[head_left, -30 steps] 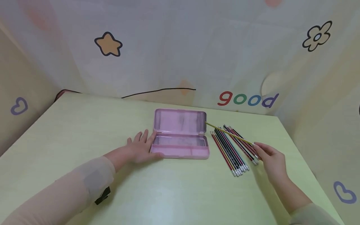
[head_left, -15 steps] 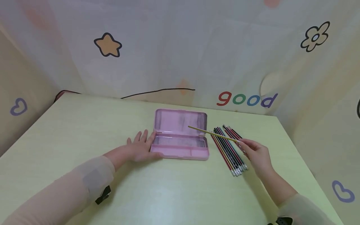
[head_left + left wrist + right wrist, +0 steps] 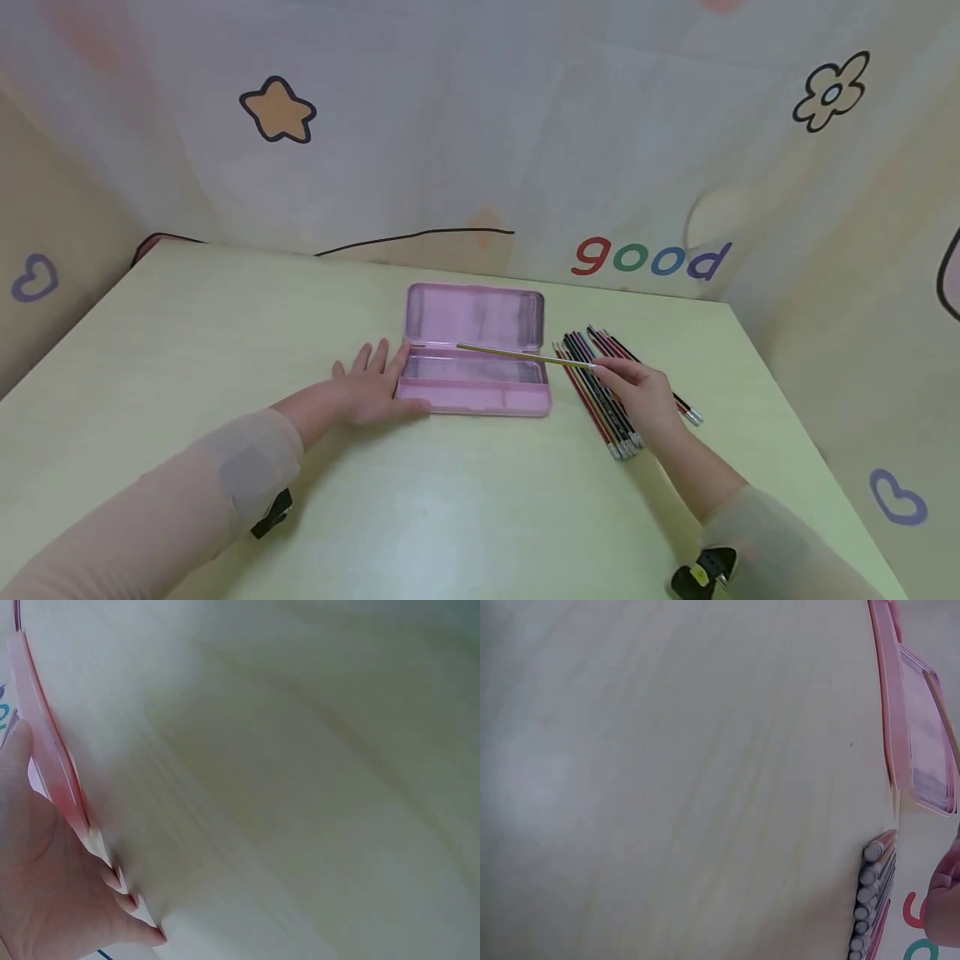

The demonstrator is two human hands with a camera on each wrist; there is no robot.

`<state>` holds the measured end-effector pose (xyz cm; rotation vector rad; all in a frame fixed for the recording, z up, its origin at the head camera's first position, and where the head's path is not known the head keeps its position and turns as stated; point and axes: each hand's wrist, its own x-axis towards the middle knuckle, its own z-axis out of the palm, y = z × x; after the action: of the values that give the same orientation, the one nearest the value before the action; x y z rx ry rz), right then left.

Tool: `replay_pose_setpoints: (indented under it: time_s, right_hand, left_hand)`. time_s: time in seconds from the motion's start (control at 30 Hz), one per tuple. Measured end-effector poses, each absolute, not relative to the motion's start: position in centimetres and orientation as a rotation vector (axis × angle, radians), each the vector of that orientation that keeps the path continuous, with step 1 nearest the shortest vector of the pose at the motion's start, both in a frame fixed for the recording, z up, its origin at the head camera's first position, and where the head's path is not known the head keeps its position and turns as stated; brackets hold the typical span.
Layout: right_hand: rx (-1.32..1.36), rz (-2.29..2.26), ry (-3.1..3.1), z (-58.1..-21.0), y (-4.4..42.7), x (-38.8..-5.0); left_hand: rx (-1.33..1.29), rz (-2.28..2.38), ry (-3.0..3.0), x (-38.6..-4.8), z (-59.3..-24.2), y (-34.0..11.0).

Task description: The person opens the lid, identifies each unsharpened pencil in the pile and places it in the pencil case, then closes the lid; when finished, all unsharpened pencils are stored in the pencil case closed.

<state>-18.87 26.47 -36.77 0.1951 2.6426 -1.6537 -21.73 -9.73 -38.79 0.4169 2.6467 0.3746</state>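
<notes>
A pink pencil case (image 3: 472,398) lies with its lid (image 3: 474,317) laid back on the table. My left hand (image 3: 367,397) rests at the case's left side, fingers spread and thumb along the front edge; the left wrist view shows this hand (image 3: 52,877) against the pink side (image 3: 51,742). Between thumb and fingers, my right hand (image 3: 645,400) pinches a yellow pencil (image 3: 517,355) by its end. That pencil stretches leftward over the case near the hinge. In the right wrist view, part of the hand (image 3: 945,900) shows at the right edge.
Several dark and red pencils (image 3: 588,392) lie side by side right of the case, partly under my right hand. A few more (image 3: 686,408) lie farther right. A printed cloth (image 3: 420,125) hangs behind the table (image 3: 420,508).
My right hand has moved left with the yellow pencil, from over the right-hand pencils until the pencil lies across above the case. The left hand stays at the case.
</notes>
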Motion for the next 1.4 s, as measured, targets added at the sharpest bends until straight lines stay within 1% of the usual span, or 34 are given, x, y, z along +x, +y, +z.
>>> replay_pose_setpoints:
  time_s: [0.47,0.8,1.1,1.27,1.4]
  right_hand:
    - [0.02,-1.491,2.727,-37.1,24.2,-21.6]
    - [0.015,-1.534,2.67,-37.3,22.8,-22.4]
    - [0.016,-1.472,2.708,-38.0,21.5,-23.2]
    - [-0.04,-1.424,2.76,-38.1,21.1,-23.5]
    - [-0.14,-1.323,2.828,-38.4,20.8,-23.7]
  left_hand:
    - [0.433,0.379,2.637,-21.7,-38.5,-9.6]
    - [0.4,0.387,2.619,-21.6,-38.4,-9.9]
    - [0.411,0.398,2.603,-21.7,-38.5,-10.0]
    - [0.407,0.401,2.602,-21.8,-38.6,-10.0]
    - [0.401,0.404,2.594,-21.8,-38.5,-10.1]
